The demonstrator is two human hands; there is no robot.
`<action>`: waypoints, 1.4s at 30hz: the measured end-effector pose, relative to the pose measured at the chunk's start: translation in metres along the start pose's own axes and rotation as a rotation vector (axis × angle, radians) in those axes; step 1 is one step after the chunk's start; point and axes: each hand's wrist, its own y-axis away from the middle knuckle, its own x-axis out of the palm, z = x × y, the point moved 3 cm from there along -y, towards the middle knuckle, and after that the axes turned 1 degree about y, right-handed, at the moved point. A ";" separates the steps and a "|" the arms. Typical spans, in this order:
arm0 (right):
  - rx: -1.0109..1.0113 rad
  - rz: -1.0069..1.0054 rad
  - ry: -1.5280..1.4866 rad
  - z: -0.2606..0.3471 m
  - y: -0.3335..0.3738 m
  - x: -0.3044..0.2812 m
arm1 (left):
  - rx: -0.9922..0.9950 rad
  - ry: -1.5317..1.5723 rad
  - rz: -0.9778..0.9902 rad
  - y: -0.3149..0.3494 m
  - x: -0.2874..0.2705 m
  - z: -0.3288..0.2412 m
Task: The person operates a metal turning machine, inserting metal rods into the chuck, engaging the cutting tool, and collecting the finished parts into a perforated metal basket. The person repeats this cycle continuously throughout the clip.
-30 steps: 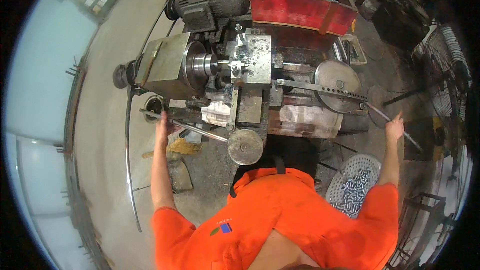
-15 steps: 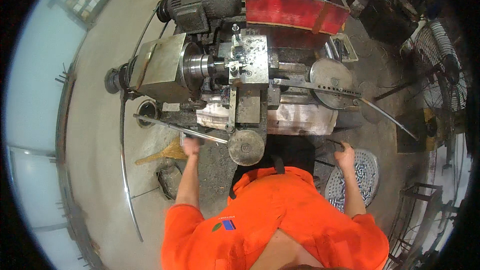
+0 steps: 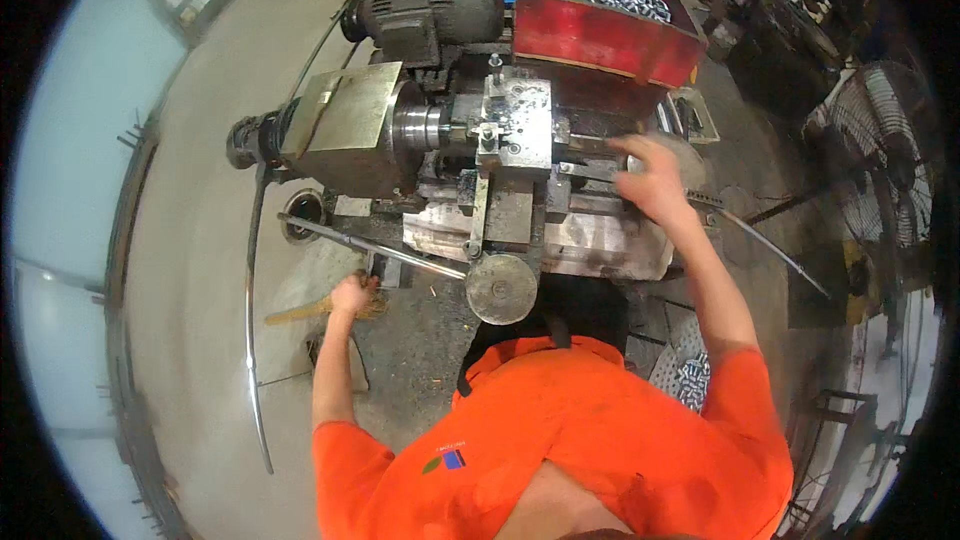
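Note:
In front of me stands a small lathe with a bright round chuck (image 3: 418, 127) and a greasy metal tool block (image 3: 525, 125). My right hand (image 3: 652, 180) reaches over the lathe's right end. Its thumb and fingers are apart, slightly blurred, beside a flat perforated bar (image 3: 703, 198) and a round metal disc (image 3: 688, 162). My left hand (image 3: 352, 294) is low on the left, its fingers curled closed; whatever is in them is too small to make out. It is below a long steel lever rod (image 3: 400, 255), apart from it, and over a straw broom (image 3: 300, 312).
A red bin (image 3: 600, 35) full of small metal pieces stands behind the lathe, beside a motor (image 3: 435, 15). A perforated basin (image 3: 668, 365) with similar pieces is at my right, partly hidden by my arm. A fan (image 3: 880, 145) stands far right. A round disc weight (image 3: 501, 290) hangs near my waist.
My right hand has moved up from above the perforated basin to the lathe's right end. My left hand has shifted left, away from the lever rod. The view has shifted slightly.

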 end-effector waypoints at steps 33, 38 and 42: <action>-0.270 0.408 0.186 0.101 -0.136 0.177 | -0.684 0.171 -0.578 0.160 -0.122 0.064; -0.266 0.366 0.366 0.098 -0.141 0.150 | -0.583 0.185 -0.552 0.169 -0.128 0.035; -0.131 0.185 0.454 0.070 -0.173 0.064 | -0.456 0.349 -0.429 0.166 -0.115 0.060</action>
